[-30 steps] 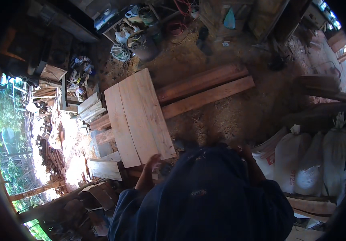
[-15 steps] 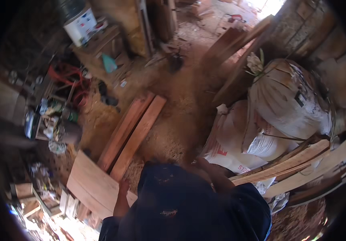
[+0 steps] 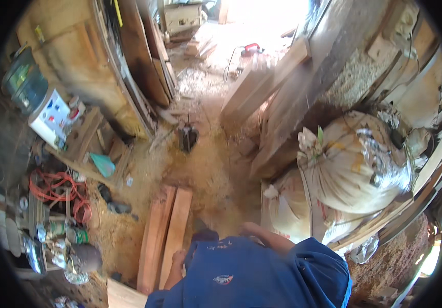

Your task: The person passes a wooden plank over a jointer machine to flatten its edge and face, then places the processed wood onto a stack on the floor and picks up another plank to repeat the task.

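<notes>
My left hand [image 3: 179, 256] hangs beside the right one of two reddish wooden beams [image 3: 155, 238], over its edge in the picture. Its fingers look curled in, and nothing shows in them. I cannot tell whether it touches the wood. In front of my blue shirt [image 3: 262, 272], my right hand [image 3: 251, 229] is held over the dusty floor, near the pale stuffed sacks [image 3: 287, 215]. That hand is small and smeared, so its fingers do not show clearly. A dark shoe [image 3: 205, 235] shows just beyond the shirt.
Thick planks [image 3: 277, 77] lean ahead on the right, above a large tied sack [image 3: 354, 164]. Left stands a wooden stand [image 3: 92, 138] near a water jug [image 3: 24, 79], with a red hose [image 3: 56, 187] below. A dark object [image 3: 187, 137] lies ahead on the floor.
My view has tilted up and turned, showing more of the bright doorway ahead. The beams now appear lower and more upright. My left hand appears lower and further right, beside the beams.
</notes>
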`<state>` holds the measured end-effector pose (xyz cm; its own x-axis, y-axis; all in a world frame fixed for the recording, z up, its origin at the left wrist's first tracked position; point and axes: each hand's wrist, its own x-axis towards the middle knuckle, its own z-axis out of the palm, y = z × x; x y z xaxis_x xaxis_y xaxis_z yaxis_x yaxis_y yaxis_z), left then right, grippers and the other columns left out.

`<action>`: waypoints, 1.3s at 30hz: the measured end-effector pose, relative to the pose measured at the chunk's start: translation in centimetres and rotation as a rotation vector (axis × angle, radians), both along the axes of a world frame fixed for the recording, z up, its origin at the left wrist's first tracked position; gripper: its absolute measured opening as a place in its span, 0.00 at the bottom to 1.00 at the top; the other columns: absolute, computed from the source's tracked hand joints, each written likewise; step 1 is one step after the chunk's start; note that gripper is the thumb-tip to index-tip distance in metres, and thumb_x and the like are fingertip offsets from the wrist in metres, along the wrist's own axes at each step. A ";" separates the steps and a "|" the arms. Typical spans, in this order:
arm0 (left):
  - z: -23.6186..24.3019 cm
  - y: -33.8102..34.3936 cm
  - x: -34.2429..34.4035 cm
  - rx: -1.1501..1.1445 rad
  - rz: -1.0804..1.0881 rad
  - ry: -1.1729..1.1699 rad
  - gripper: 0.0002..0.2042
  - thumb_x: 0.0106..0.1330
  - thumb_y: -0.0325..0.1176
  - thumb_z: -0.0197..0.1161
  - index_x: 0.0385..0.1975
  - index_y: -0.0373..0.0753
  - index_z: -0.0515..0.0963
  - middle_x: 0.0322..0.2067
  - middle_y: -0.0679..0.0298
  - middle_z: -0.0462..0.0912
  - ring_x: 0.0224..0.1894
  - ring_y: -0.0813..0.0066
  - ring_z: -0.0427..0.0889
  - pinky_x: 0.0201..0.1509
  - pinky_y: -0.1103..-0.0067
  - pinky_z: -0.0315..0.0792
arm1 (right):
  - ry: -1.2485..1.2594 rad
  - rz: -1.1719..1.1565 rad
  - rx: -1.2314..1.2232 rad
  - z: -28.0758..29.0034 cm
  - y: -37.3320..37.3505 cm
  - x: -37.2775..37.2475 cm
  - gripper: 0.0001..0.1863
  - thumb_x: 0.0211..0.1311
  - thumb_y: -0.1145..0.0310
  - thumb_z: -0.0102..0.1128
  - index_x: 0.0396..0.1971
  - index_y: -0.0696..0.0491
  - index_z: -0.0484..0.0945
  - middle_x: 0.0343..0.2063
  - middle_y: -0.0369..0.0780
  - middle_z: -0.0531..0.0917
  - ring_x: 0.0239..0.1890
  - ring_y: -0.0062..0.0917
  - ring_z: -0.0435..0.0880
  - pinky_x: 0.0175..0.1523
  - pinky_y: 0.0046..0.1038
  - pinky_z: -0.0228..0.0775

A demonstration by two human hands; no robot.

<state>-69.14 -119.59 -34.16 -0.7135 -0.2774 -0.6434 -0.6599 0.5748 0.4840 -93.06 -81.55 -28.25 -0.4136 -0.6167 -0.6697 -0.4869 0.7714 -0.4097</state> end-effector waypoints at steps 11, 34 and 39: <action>3.1 -15.8 -19.3 0.314 0.720 -0.024 0.14 0.76 0.43 0.49 0.52 0.43 0.72 0.28 0.66 0.76 0.23 0.75 0.78 0.20 0.77 0.72 | 0.474 -0.929 -0.461 13.0 -3.3 -29.9 0.33 0.61 0.60 0.63 0.63 0.61 0.68 0.42 0.49 0.85 0.45 0.39 0.85 0.52 0.35 0.76; 28.2 12.1 -96.9 0.115 -0.746 0.608 0.18 0.67 0.39 0.62 0.52 0.35 0.78 0.48 0.46 0.81 0.51 0.49 0.80 0.58 0.65 0.73 | 1.798 -1.313 -0.241 45.6 10.2 -69.0 0.38 0.60 0.64 0.64 0.69 0.58 0.61 0.63 0.54 0.69 0.64 0.51 0.68 0.69 0.45 0.59; 34.1 23.2 -109.8 0.032 -1.074 0.780 0.20 0.66 0.42 0.61 0.54 0.38 0.76 0.52 0.51 0.79 0.57 0.52 0.75 0.63 0.66 0.68 | 1.630 -1.280 -0.068 44.9 11.3 -73.0 0.42 0.54 0.61 0.69 0.68 0.58 0.62 0.62 0.53 0.70 0.63 0.48 0.70 0.68 0.43 0.61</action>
